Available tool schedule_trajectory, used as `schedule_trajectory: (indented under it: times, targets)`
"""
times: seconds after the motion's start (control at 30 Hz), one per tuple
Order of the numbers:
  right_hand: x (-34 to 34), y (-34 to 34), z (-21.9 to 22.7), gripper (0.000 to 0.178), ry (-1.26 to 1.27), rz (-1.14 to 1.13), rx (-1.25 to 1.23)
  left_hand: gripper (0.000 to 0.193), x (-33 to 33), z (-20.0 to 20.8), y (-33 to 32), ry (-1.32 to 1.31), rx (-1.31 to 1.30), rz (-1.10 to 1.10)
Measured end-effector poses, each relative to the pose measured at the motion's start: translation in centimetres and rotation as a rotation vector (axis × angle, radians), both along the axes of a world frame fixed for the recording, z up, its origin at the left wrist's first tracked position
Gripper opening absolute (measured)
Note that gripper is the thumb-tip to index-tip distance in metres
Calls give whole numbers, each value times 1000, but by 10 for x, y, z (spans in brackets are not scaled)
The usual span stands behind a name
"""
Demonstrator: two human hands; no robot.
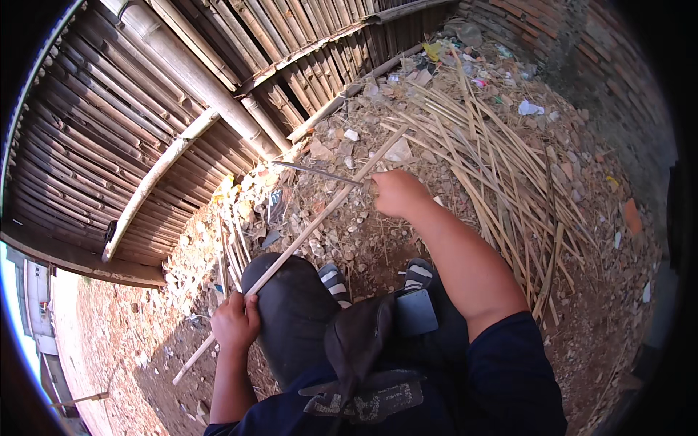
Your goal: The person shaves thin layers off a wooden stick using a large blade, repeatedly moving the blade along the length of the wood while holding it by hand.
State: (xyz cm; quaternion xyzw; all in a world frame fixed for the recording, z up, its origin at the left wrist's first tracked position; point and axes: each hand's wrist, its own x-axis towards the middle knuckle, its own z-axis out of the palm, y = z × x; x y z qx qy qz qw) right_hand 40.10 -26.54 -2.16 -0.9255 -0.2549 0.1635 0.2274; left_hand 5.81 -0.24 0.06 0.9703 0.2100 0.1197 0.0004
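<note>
A long, pale bamboo strip [302, 237] slants from the lower left across my left knee up to the far middle. My left hand [235, 322] is closed round it near its lower end. A knife [314, 171] with a long narrow blade lies across the strip's upper part, its tip pointing left. My right hand [399, 193] is closed in a fist at the blade's right end; the fingers hide the handle. Blade and strip appear to touch where they cross.
A heap of split bamboo strips [502, 174] lies on the rubble-strewn ground at right. More strips [234, 251] lie beyond my left knee. A bamboo wall [109, 167] rises at left, a brick wall [611, 65] at far right. A dark phone-like slab [416, 313] rests on my lap.
</note>
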Motion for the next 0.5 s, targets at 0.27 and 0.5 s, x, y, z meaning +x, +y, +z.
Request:
schedule_trajectory:
  times: [0.27,0.5]
  targets:
    - [-20,8,37,35,-54,201,-36,37,-7,-16,11,-57,-78,0]
    - [-5,-2,10,31,-5,-40,4,37,-2,-6,5,3,-48,-6]
